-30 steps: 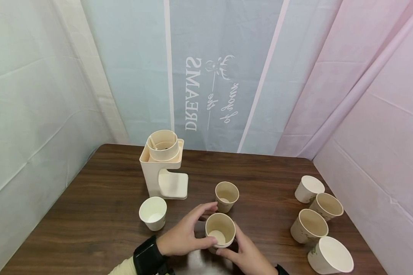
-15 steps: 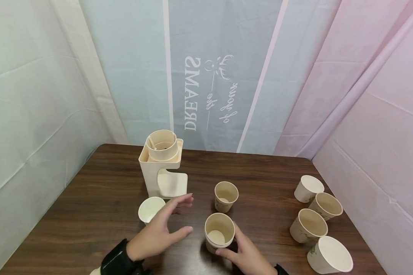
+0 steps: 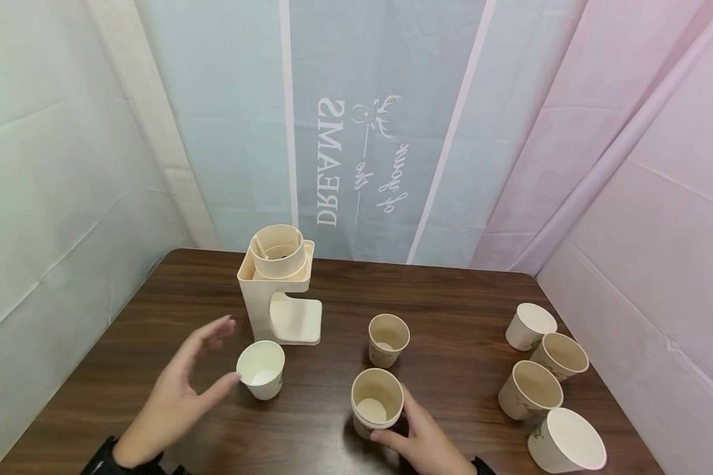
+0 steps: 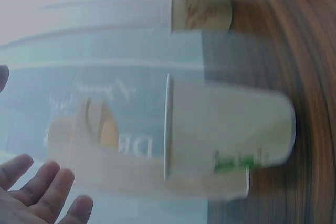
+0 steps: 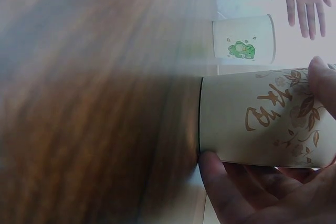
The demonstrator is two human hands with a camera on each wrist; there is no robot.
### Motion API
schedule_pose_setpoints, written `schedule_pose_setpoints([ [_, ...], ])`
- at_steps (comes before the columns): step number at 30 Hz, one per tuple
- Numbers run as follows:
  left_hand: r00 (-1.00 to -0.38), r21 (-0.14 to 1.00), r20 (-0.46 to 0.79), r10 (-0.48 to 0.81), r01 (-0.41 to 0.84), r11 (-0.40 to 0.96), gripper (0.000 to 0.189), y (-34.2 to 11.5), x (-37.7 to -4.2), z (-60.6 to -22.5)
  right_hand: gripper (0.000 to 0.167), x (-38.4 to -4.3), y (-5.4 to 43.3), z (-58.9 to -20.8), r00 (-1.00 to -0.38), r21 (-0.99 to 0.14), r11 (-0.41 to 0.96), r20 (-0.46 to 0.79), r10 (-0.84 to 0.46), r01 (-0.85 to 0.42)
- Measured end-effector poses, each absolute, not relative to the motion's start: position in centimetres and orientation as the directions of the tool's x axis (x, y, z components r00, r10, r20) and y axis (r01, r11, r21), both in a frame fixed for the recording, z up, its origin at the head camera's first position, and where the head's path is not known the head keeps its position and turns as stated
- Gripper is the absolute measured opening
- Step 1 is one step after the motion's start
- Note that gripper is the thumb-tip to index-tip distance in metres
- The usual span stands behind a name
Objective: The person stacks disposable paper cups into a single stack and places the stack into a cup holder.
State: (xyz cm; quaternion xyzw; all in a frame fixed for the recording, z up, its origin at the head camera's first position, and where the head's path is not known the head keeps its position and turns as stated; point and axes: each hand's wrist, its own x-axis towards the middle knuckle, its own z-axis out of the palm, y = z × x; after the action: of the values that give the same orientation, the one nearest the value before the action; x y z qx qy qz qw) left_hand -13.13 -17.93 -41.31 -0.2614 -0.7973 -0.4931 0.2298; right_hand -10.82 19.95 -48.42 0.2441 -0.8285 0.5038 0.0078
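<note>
My right hand (image 3: 424, 437) grips a tan paper cup (image 3: 370, 422) from its right side, and the cup stands upright on the table. A second rim line shows just under its top rim in the head view. Brown lettering and a floral print mark the same paper cup (image 5: 247, 119) in the right wrist view. To the left, my left hand (image 3: 175, 399) is spread with nothing in it. Its thumb tip is close to a white paper cup (image 3: 263, 382); I cannot tell if they touch. Another tan paper cup (image 3: 386, 349) stands just behind the gripped one.
A cream appliance (image 3: 258, 307) with a round open top and a flat foot stands at the back left. On the right of the dark wooden table (image 3: 451, 316) are two white cups (image 3: 570, 455) and two tan cups (image 3: 519, 399). Curtains (image 3: 362, 59) enclose the sides and back.
My left hand has let go of the tan paper cup and moved left, past the white cup. My right hand has stayed on the tan cup.
</note>
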Motion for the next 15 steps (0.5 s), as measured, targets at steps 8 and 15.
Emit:
schedule_pose_setpoints([
  [8, -0.835, 0.707, 0.544, 0.085, 0.511, 0.489, 0.085, -20.3, -12.8, -42.2, 0.075, -10.8, 20.1, -48.5, -0.877, -0.814, 0.392, 0.270, -0.398, -0.428],
  [15, -0.917, 0.756, 0.398, 0.035, 0.350, 0.553, 0.087, -20.6, -13.0, -44.6, 0.073, -10.9, 20.1, -48.6, -0.872, -0.805, 0.399, 0.273, -0.407, -0.439],
])
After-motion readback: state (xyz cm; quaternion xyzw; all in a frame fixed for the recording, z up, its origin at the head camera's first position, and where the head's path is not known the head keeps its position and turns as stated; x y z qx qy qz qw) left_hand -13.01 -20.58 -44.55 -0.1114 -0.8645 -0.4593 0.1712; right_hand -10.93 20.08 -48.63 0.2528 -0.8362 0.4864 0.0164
